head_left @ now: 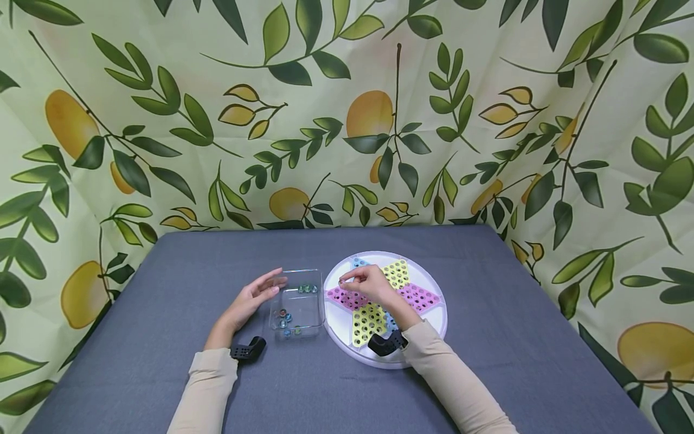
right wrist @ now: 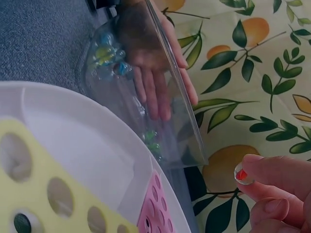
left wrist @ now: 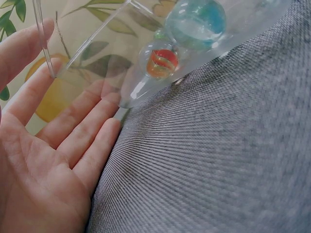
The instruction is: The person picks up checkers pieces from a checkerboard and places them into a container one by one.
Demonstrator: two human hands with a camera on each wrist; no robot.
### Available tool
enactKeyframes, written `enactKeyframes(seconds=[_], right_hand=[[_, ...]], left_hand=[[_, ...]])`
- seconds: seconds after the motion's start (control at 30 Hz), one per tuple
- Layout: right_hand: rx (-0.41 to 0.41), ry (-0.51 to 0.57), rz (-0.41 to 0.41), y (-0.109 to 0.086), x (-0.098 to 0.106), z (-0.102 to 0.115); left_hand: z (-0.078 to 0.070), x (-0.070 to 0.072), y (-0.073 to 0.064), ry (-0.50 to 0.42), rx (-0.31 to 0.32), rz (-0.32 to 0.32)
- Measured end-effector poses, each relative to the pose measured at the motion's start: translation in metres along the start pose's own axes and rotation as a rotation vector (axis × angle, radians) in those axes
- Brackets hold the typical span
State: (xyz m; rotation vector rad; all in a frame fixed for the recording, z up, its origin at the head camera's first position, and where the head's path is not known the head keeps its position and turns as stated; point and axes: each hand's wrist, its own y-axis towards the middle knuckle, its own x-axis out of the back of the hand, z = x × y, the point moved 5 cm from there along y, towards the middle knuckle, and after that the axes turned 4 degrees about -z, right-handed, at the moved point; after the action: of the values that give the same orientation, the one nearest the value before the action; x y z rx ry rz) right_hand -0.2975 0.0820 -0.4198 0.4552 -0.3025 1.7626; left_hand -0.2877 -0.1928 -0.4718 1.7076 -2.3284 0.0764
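My right hand (head_left: pixel 370 283) pinches a clear glass marble (right wrist: pixel 242 174) with a red core between thumb and fingertips. It is above the far left of a round white Chinese checkers board (head_left: pixel 337 328), over a pink triangle. My left hand (head_left: pixel 255 298) has its fingers extended along the left side of a clear plastic box (head_left: pixel 297 304), touching its wall. Inside the box lie several marbles, some green ones (head_left: pixel 307 289) at the back and blue and orange ones (head_left: pixel 284 317) at the front left. An orange-swirled marble (left wrist: pixel 162 63) shows near the left fingers.
The board carries yellow, pink and blue perforated triangles, with dark marbles in some holes, such as a dark green marble (right wrist: pixel 22 223). A grey cloth (head_left: pixel 271 398) covers the table. Behind it hangs a leaf-and-fruit patterned curtain (head_left: pixel 325 150).
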Motion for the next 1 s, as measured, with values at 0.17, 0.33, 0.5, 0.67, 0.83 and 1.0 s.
enactKeyframes(seconds=[0.17,0.33,0.5,0.67,0.83,1.0], right_hand=[[-0.001,0.022,0.015,-0.003,-0.005,0.002],[0.007,0.014,0.011,-0.003,-0.009,0.003],[0.022,0.02,0.025,-0.006,-0.013,0.005],[0.072,0.018,0.041,-0.008,-0.018,0.009],[0.099,0.022,0.051,-0.01,-0.024,0.012],[0.095,0.048,0.078,-0.011,-0.03,0.014]], left_hand=[[0.001,0.001,0.0,0.006,0.001,-0.005],[0.001,0.001,-0.001,0.004,0.003,-0.009],[0.001,0.001,0.0,-0.004,0.008,-0.005],[0.002,0.001,0.0,0.003,0.001,0.001],[0.001,0.0,0.0,0.0,0.003,-0.002],[0.001,0.001,0.0,0.006,0.009,-0.005]])
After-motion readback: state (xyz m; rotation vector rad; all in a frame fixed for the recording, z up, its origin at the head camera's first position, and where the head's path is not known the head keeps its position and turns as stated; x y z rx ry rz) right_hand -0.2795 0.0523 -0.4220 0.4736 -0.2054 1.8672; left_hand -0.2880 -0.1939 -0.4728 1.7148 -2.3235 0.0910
